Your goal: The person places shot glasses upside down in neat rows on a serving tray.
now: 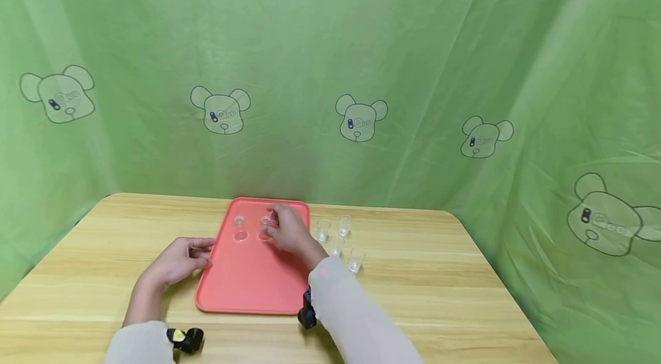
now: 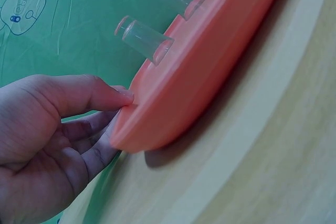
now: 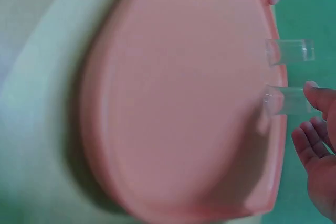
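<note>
1. Head view: the person's bare right hand (image 1: 291, 233) covers part of a clear, colourless, round cup (image 1: 265, 221); whether glass or plastic cannot be told.
2. Head view: the right wrist and pale long right sleeve (image 1: 358, 318) hide a stretch of the red-pink, rounded rectangular tray (image 1: 248, 286); the sleeve obscures the foot of a clear, tapered cup (image 1: 337, 246) beside it.
3. Head view: the bottom edge cuts off both sleeves and the light wood-grain table (image 1: 454, 318).
4. Left wrist view: the left edge crops the bare left hand (image 2: 39, 129); some fingertips are hidden behind the tray's rim.
5. Right wrist view: the right hand is cropped at right; its thumb covers the cup's mouth, grip indeterminate. Tabletop blurred.
6. Lettering on the green cloth's outlined bear heads (image 1: 359, 122): too small to read.
</note>
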Tool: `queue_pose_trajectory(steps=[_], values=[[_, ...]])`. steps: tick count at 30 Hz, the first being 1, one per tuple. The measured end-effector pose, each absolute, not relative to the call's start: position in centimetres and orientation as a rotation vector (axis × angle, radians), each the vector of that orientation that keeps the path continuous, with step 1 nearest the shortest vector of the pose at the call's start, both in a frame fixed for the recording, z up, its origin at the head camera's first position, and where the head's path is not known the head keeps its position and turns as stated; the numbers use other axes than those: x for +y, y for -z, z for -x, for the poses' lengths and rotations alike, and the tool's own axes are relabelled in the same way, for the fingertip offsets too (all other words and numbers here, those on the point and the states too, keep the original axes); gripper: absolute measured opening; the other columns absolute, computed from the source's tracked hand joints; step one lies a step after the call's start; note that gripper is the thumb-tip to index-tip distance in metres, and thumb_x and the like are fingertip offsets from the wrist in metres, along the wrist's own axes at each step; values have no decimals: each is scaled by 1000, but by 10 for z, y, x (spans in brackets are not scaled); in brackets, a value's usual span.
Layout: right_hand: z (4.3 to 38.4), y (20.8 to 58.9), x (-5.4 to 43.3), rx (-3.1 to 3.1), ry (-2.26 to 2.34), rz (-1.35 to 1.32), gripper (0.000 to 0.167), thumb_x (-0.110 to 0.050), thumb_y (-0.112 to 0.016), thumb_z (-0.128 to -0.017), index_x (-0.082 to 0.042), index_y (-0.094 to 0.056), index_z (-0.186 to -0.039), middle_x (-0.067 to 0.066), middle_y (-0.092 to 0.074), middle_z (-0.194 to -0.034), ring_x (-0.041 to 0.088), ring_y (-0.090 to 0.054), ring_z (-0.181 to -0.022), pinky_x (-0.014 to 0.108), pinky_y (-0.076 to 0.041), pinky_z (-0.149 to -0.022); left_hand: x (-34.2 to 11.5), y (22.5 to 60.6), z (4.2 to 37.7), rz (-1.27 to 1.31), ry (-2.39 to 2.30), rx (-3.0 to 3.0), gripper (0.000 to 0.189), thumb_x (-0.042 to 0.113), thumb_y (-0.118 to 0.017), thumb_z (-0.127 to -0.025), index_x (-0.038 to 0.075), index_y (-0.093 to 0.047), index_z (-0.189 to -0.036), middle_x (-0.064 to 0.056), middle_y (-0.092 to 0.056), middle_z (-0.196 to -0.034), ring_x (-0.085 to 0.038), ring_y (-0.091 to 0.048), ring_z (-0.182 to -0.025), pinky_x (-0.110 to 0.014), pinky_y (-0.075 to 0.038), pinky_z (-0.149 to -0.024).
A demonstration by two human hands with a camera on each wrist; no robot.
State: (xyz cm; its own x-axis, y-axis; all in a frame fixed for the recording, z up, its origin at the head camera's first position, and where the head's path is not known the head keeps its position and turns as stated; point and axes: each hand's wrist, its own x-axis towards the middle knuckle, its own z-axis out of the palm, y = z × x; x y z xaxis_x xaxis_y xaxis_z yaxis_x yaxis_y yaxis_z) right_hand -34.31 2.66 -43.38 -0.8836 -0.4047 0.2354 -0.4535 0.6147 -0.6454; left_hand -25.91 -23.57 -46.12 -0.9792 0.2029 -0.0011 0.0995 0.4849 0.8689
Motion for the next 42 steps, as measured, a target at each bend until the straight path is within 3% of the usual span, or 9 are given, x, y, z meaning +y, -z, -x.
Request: queue_pose_trajectory(steps=[5, 9, 22, 28, 42], values=[[340, 416, 36, -2802, -1090, -779, 48, -16, -71, -97, 3, -57, -139, 13, -62, -112, 24, -59, -100, 32, -52, -88, -236, 459, 258, -259, -1527, 2614, 50, -5, -65, -90, -15, -54, -137, -27, -66, -124, -29, -67, -103, -26, -56, -78], [338, 403, 46, -2814, -1046, -822, 48, -12, -71, -97, 3, -56, -140, 18, -63, -120, 28, -61, -108, 35, -53, -94, -236, 460, 258, -259, -1526, 2617, 50, -5, -66, -90, -15, -54, -138, -27, -66, -124, -28, -67, -103, -26, -56, -79], [328, 374, 103, -2795, -806, -977, 43, -15, -69, -98, 1, -59, -137, 12, -63, -122, 27, -62, -112, 39, -54, -96, -233, 460, 259, -245, -1531, 2615, 50, -4, -66, -90, -14, -55, -137, -26, -66, -125, -28, -66, -103, -27, -56, -79], [323, 376, 131, -2756, -694, -1033, 40, -17, -69, -98, -1, -62, -134, 12, -66, -117, 28, -64, -109, 40, -54, -94, -233, 461, 259, -232, -1527, 2610, 50, -4, -66, -90, -13, -55, -138, -26, -66, -125, -28, -66, -103, -28, -56, -81], [303, 385, 182, -2801, -425, -1088, 44, -26, -69, -99, -1, -62, -134, 14, -67, -122, 27, -63, -110, 46, -53, -95, -233, 460, 258, -225, -1528, 2604, 49, -5, -66, -91, -14, -55, -138, -27, -65, -127, -29, -66, -104, -29, -56, -81]])
